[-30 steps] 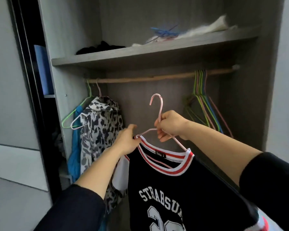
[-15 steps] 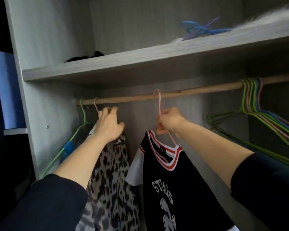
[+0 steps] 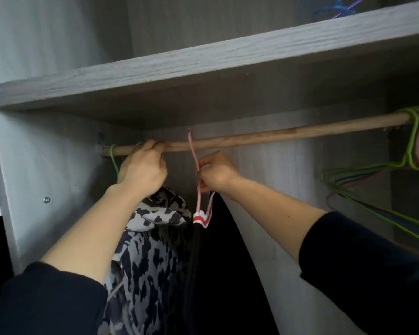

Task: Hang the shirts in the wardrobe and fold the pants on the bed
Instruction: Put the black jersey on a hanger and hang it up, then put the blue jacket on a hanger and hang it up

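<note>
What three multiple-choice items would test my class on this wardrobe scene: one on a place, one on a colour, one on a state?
1. Where do the fingers of the left hand lie?
A. curled over the wooden rail
B. flat on top of the shelf
C. among the empty hangers

2. What colour is the hanger that the right hand pinches?
A. blue
B. pink
C. black

3. How is the black jersey placed?
A. folded on a shelf
B. lying on the floor
C. hanging from that hanger

Answers:
1 A, the fingers wrap over the rail near its left end.
2 B, the wire that the fingers pinch is pink.
3 C, its striped collar sits at the hanger's neck and the cloth drops straight down.
</note>
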The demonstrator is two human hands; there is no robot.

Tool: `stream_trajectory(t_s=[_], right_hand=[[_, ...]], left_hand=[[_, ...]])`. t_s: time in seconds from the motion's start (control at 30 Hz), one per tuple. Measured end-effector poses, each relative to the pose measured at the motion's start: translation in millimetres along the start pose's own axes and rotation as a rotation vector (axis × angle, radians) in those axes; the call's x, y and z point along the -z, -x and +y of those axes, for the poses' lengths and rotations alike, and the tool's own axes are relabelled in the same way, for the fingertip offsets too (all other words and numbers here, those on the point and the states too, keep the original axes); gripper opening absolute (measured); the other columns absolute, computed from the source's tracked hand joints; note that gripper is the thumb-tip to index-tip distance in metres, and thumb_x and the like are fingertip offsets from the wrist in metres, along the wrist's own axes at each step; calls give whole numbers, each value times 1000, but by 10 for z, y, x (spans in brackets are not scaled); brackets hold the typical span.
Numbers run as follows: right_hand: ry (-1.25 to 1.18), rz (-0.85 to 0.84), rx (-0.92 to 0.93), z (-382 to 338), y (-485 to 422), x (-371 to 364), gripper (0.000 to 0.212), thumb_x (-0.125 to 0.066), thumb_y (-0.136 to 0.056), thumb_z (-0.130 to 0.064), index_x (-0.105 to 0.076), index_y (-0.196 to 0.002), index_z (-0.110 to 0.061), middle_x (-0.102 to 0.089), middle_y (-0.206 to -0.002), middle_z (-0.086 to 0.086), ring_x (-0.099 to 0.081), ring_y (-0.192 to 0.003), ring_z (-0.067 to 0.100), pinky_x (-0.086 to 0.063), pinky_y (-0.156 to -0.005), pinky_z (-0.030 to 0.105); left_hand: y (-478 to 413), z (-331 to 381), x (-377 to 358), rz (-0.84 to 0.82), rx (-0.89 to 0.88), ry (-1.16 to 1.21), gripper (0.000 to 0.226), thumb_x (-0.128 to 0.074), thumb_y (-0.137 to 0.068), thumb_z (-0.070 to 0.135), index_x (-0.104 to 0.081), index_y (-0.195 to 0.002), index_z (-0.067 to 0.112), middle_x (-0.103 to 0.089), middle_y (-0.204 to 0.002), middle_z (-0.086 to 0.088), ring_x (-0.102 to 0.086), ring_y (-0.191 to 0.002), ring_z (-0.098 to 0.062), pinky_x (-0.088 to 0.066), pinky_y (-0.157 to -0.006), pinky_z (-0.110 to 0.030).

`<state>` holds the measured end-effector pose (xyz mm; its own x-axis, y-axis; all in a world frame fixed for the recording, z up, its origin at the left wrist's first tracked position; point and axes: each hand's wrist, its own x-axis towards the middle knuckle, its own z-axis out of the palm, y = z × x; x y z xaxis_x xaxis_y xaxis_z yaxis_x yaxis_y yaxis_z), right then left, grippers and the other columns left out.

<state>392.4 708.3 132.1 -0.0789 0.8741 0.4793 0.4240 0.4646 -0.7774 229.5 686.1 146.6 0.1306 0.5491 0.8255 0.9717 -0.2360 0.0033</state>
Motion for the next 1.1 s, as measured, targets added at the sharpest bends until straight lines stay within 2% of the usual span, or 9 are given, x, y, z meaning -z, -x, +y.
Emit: stream_trajectory(t_s=[0.2, 0.33, 0.4, 0.53, 0.6, 0.67, 0.77, 0.97, 1.1], right_hand=[[2, -38, -8, 28, -88, -338, 26, -57, -86, 3, -56, -67, -14, -68, -70, 17, -71, -68, 31, -61, -70, 43], [11, -19, 13, 68, -113, -446, 13, -56, -86, 2, -66, -83, -5, -70, -77, 20, -71, -71, 32, -60, -71, 46], [20, -22, 40, 71, -101, -463, 14, -56, -87, 0, -69, -93, -2, -71, -80, 18, -70, -75, 32, -59, -75, 45], [97, -76, 120, 73, -55, -418, 14, -56, -92, -10, -70, -88, -12, -69, -87, 9, -68, -89, 28, -55, -83, 34], [125, -109, 148, 101, -21, -347, 19, -55, -94, -16, -70, -105, -12, -70, -105, 10, -65, -100, 26, -52, -93, 36], [180, -100, 173, 143, 19, -214, 34, -58, -93, -24, -62, -124, -12, -65, -122, 8, -60, -113, 24, -47, -100, 35], [298, -27, 208, 254, 84, 103, 42, -60, -91, -31, -57, -130, -16, -64, -123, 6, -59, -113, 23, -47, -96, 28], [538, 100, 229, 586, 304, 910, 32, -56, -91, -35, -59, -119, -21, -68, -103, 2, -62, -98, 23, -51, -85, 33], [777, 178, 213, 813, 516, 1466, 33, -53, -92, -36, -56, -121, -21, -67, -109, 1, -61, -99, 24, -49, -80, 32]], left_hand=[[-26, -15, 0, 6, 14, 61, 45, -40, -94, 9, -49, -137, 16, -49, -135, -9, -47, -122, -34, -43, -95, -42], [-51, -24, 10, 0, 30, 78, 43, -39, -94, 11, -50, -135, 16, -51, -132, -10, -49, -118, -34, -45, -92, -43], [-57, -25, 18, -10, 36, 78, 41, -39, -95, 13, -51, -134, 16, -52, -129, -10, -50, -116, -34, -44, -90, -42], [-49, -7, 55, -44, 41, 69, 39, -38, -97, 16, -51, -134, 16, -53, -129, -10, -49, -115, -32, -44, -89, -41], [-49, 16, 85, -81, 49, 52, 38, -36, -99, 21, -51, -133, 17, -52, -130, -11, -48, -117, -33, -43, -92, -41], [-77, 73, 119, -129, 112, 45, 37, -34, -100, 29, -47, -133, 16, -51, -132, -12, -47, -119, -34, -41, -93, -42], [-207, 323, 152, -135, 202, 38, 46, -35, -99, 37, -35, -139, 15, -45, -138, -16, -44, -124, -37, -37, -100, -46], [-410, 1160, -125, -92, 41, 129, 48, -35, -99, 33, -34, -144, 16, -38, -146, -13, -36, -132, -33, -30, -108, -42], [-427, 1712, -395, -7, -99, 149, 43, -34, -99, 28, -42, -140, 16, -44, -141, -11, -37, -130, -30, -23, -112, -40]])
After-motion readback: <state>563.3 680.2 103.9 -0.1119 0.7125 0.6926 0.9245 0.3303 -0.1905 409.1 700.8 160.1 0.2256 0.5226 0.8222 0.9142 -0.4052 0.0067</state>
